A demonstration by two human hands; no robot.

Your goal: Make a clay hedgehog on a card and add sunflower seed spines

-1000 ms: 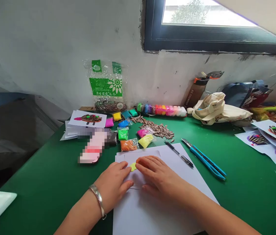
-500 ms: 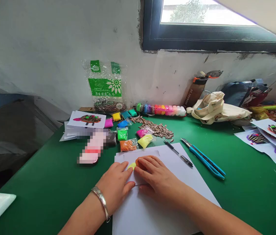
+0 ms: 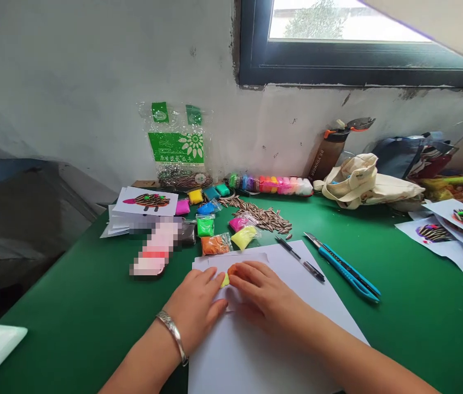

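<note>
One yellow piece (image 3: 225,280) against left hand (image 3: 196,306)

Both hands (image 3: 192,306) at a small yellow piece (image 3: 225,280) over white paper (image 3: 227,361)

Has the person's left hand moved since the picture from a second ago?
Yes, slightly: judged against the orange packet, which has stayed put on the table, the left hand has shifted a little rightward.

Daylight glares white through the window (image 3: 317,22), with soft shadow on the paper (image 3: 256,355).
</note>
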